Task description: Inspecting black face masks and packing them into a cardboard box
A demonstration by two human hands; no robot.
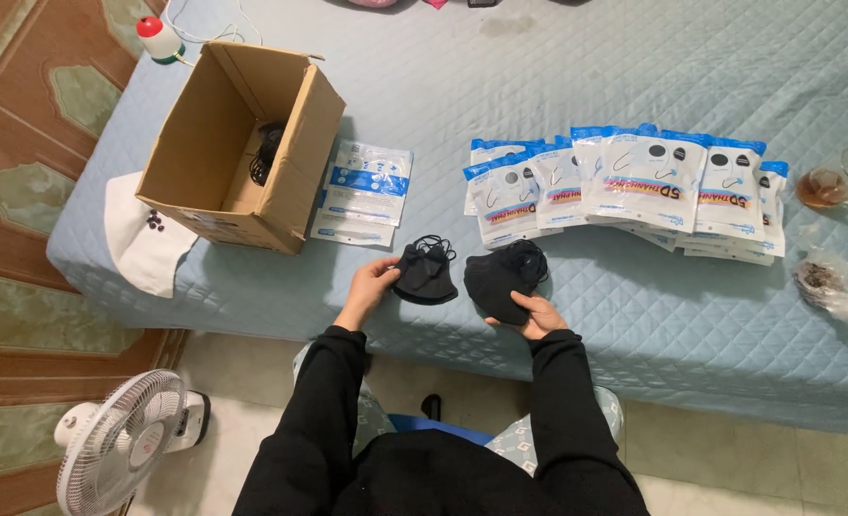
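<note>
1. The left hand (371,284) pinches the left edge of a small stack of black fabric face masks (425,273) lying on the pale blue quilted mattress cover (634,315), thumb on top.
2. The right hand (537,312) grips the lower edge of a second, larger black fabric mask pile (500,275), fingers curled under it.
3. The two piles lie just beside each other between the hands, close to the near edge of the mattress.
4. Beyond the right grip, a row of overlapping white-and-blue plastic mask packets (634,182); open cover lies between.
5. Beyond the left grip, a few flat packets (365,191) touch an open brown cardboard box (242,143).
6. Far right: a glass cup of brown liquid (826,186).
</note>
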